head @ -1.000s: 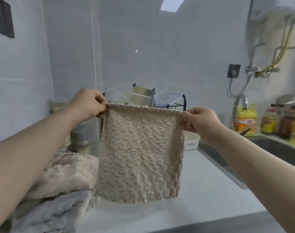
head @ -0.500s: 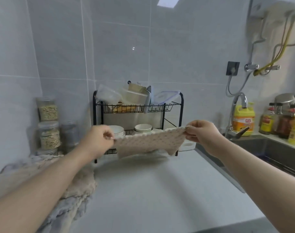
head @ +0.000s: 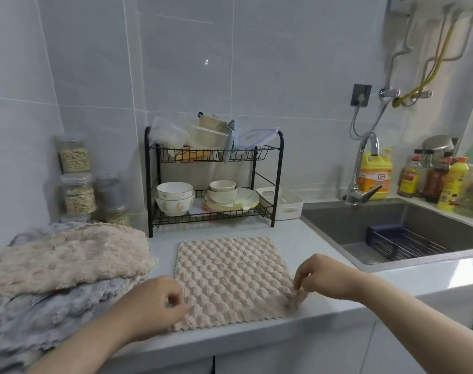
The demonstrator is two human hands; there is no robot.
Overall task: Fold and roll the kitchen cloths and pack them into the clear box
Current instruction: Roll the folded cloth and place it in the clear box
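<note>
The grey counter [head: 305, 238] fills the lower half of the frame. At lower left sits the pile of cloths [head: 68, 260], beige over grey, waiting their turn. The beige cloth [head: 230, 276] I am working lies flat in the lower middle, just right of the pile. Its near edge runs along the counter's front lip and its far edge faces the dish rack [head: 213, 184] at centre. It looks close to square, so I can't name a true long axis; its sides run away from me towards the rack.

My right hand [head: 321, 279] pinches the lower right corner, which is bunched under the fingertips [head: 297, 291]. My left hand [head: 159, 300] is curled at the lower left corner; whether it has the fabric nipped I cannot tell.

I judge the spreading done and the first fold due. That calls for lifting both near corners evenly and carrying them to the far edge.
</note>
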